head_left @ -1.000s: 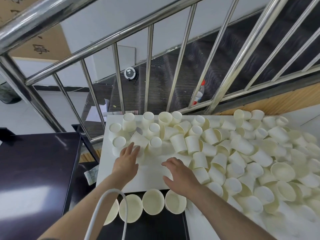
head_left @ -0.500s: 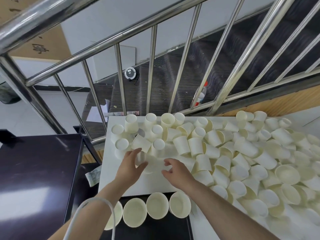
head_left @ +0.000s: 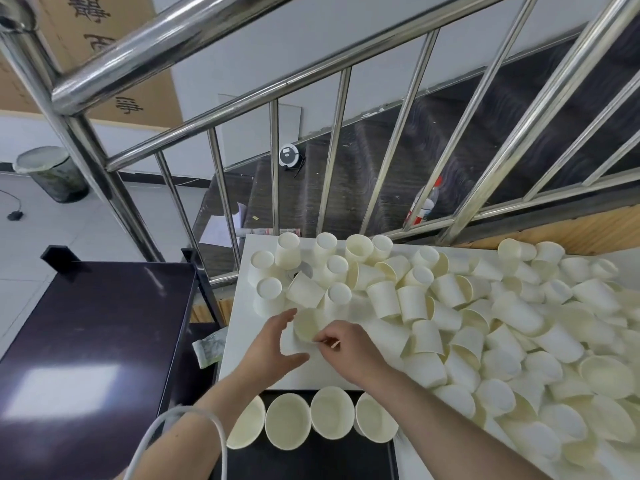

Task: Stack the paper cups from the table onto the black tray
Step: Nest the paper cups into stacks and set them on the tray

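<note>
Right hand (head_left: 349, 349) pinches cup (head_left: 306, 323) rim, likely lifting toward near tray (head_left: 311, 460); left hand (head_left: 268, 344) spread loose beside, steadying.

A steel railing (head_left: 332, 161), a bin (head_left: 52, 173), a dark cabinet (head_left: 86, 323).

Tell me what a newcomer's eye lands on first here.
A jumble of paper cups covers the white table, mostly right. Near its front edge, the left hand and right hand meet around one cup. Below, four open stacks line the black tray.
</note>
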{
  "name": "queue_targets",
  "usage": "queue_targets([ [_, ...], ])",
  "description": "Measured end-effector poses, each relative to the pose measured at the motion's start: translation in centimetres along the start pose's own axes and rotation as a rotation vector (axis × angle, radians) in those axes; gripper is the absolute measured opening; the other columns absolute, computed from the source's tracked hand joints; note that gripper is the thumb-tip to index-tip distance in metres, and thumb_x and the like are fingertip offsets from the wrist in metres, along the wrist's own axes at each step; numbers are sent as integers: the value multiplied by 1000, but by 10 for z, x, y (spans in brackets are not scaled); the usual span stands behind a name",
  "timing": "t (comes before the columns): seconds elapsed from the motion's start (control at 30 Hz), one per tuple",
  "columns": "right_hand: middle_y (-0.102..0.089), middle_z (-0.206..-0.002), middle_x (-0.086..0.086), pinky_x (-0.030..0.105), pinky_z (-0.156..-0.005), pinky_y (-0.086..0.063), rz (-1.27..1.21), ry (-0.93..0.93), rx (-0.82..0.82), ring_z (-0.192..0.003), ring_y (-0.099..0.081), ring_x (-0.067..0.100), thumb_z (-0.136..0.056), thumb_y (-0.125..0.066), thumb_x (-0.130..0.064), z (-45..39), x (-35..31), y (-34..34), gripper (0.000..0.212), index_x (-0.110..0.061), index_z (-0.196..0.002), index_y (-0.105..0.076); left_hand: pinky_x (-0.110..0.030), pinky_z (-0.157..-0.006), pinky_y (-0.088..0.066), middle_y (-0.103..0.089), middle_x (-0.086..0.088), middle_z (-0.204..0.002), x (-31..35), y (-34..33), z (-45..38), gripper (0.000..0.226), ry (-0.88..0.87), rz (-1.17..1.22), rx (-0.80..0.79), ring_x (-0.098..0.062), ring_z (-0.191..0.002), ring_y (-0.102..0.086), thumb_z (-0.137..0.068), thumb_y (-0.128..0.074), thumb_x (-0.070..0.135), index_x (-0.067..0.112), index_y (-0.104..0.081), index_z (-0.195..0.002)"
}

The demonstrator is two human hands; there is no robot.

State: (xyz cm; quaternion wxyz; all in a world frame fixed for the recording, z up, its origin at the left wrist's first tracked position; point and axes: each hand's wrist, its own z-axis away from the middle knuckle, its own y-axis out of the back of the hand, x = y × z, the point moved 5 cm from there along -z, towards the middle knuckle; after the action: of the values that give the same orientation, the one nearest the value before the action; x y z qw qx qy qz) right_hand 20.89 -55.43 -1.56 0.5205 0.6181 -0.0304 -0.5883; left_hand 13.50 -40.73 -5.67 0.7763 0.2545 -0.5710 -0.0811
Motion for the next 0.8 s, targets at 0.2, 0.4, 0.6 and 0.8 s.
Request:
queue_targets([
  [0.2,-62,-109,-12,12,-86,-41,158,129,-105,-100,-56,2,-90,-57,-14,3,1,-13,23,-20,-107,-71,-15,-97,-31,-37,21,-131,11,-4,2,88,-93,-134,6,-3,-126,-40,-75,-79,30,25,-28,-146],
  [0.4,-50,-114,-16,10,-76,-44,-33,-11,68,-88,-59,3,-92,-57,-20,3,13,-2,25,-23,-116,-62,-20,-87,-39,-50,11,-126,1,-2,2,70,-71,-199,28,-12,-115,-52,-73,-76,23,24,-41,-133],
  [0.6,-51,-126,-7,19,-83,-45,48,-199,69,-89,-57,7,-93,-57,-25,-5,37,1,36,-21,-129,-53,-23,-86,-39,-48,0,-130,-18,11,0,75,54,-242,54,-19,-115,-50,-74,-74,19,22,-35,-138],
  [0.8,-31,-147,-1,33,-99,-44,262,-168,181,-131,-37,20,-93,-57,-26,-33,35,24,57,-21,-145,-35,-30,-95,-44,-41,2,-138,-30,22,2,87,102,-288,21,-17,-123,-44,-72,-77,27,25,-27,-144],
])
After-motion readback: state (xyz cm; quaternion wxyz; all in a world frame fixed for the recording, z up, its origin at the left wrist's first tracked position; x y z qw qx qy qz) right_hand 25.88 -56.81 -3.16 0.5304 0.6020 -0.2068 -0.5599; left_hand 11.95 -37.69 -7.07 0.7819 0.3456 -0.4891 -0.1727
